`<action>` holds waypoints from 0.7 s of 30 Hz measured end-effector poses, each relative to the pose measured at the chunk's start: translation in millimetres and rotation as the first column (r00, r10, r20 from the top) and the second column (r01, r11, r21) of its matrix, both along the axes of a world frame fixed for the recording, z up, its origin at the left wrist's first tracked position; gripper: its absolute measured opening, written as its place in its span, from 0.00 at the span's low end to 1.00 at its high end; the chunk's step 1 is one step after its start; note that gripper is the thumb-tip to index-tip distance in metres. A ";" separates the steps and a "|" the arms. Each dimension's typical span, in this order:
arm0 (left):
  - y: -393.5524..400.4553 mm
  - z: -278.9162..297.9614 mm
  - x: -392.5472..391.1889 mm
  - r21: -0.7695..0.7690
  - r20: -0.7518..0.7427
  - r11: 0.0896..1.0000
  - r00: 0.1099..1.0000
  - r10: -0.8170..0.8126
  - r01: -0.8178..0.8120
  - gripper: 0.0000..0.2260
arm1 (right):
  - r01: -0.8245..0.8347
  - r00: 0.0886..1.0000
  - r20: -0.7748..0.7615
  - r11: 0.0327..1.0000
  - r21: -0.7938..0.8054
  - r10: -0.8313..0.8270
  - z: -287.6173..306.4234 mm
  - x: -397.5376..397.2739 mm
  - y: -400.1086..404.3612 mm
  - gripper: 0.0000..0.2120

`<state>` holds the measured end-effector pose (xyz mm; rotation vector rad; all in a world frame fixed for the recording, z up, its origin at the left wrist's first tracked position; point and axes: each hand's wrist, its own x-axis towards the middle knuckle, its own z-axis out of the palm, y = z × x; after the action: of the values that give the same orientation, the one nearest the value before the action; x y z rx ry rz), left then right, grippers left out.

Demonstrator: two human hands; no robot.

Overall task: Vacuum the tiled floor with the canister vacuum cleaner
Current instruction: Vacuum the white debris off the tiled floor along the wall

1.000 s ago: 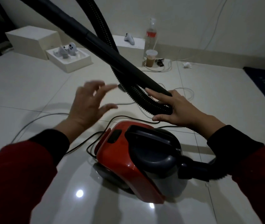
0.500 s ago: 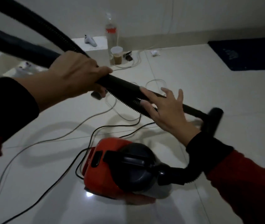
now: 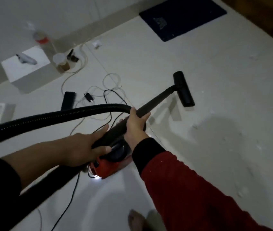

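Both hands grip the black vacuum wand (image 3: 157,100). My right hand (image 3: 136,124) is wrapped around it near where the ribbed hose (image 3: 52,115) joins. My left hand (image 3: 84,147) holds the wand's lower end, closer to me. The black floor nozzle (image 3: 183,88) rests on the pale tiled floor (image 3: 224,80) at the centre right. The red and black canister (image 3: 110,161) sits on the floor under my hands, largely hidden by them. Its black power cord (image 3: 70,199) trails toward me.
White and black cables (image 3: 109,90) lie tangled on the tiles beyond the canister, beside a dark flat device (image 3: 68,100). A white box (image 3: 27,69), a bottle (image 3: 43,42) and a cup (image 3: 60,61) stand by the wall. A dark blue mat (image 3: 182,17) lies at the far right. My foot (image 3: 137,220) is below.
My right hand has closed around the wand, and my left hand has shifted down to its near end. The nozzle has swung out onto the tiles to the right. The view has tilted.
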<state>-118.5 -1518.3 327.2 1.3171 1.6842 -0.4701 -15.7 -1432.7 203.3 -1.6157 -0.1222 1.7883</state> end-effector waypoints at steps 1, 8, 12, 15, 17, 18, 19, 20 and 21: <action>-6.3 12.4 5.0 -0.086 0.120 0.993 0.988 0.093 -0.083 0.31 | 0.021 1.000 -0.012 0.999 -0.039 -0.021 2.1 8.0 -8.7 0.36; -41.6 30.3 17.4 -0.319 0.372 0.879 0.806 0.460 -0.355 0.27 | -0.005 0.994 0.107 0.983 -0.183 0.025 -1.5 17.8 -57.4 0.30; -76.3 22.8 9.4 -0.372 0.372 0.842 0.768 0.520 -0.390 0.29 | -0.002 0.995 0.097 0.978 -0.207 0.023 -15.2 6.4 -95.5 0.31; -97.5 16.4 -8.1 -0.389 0.393 0.826 0.737 0.550 -0.409 0.41 | 0.046 0.998 0.057 0.973 -0.226 -0.034 -20.4 -6.1 -117.0 0.30; -109.2 11.0 -23.7 -0.388 0.417 0.826 0.721 0.553 -0.409 0.47 | 0.042 0.999 0.039 0.967 -0.253 -0.033 -23.9 -16.0 -130.0 0.29; -114.3 6.2 -33.3 -0.386 0.429 0.828 0.715 0.552 -0.407 0.48 | 0.032 0.999 0.037 0.965 -0.261 -0.023 -26.7 -21.6 -136.3 0.28; -119.7 1.4 -42.0 -0.386 0.430 0.825 0.710 0.557 -0.413 0.48 | 0.026 0.999 0.028 0.965 -0.262 -0.020 -28.7 -28.5 -142.5 0.27; -127.1 -3.7 -50.4 -0.387 0.421 0.817 0.706 0.570 -0.428 0.47 | 0.032 0.999 0.029 0.961 -0.274 -0.025 -31.7 -35.5 -150.1 0.27; -134.8 -10.1 -58.7 -0.387 0.413 0.809 0.701 0.581 -0.442 0.44 | 0.032 0.999 0.018 0.960 -0.280 -0.028 -35.4 -44.3 -156.9 0.27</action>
<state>-177.2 -1653.1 317.0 0.6347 1.3844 0.0163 -60.0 -1589.6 167.9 -1.8156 0.1556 1.8350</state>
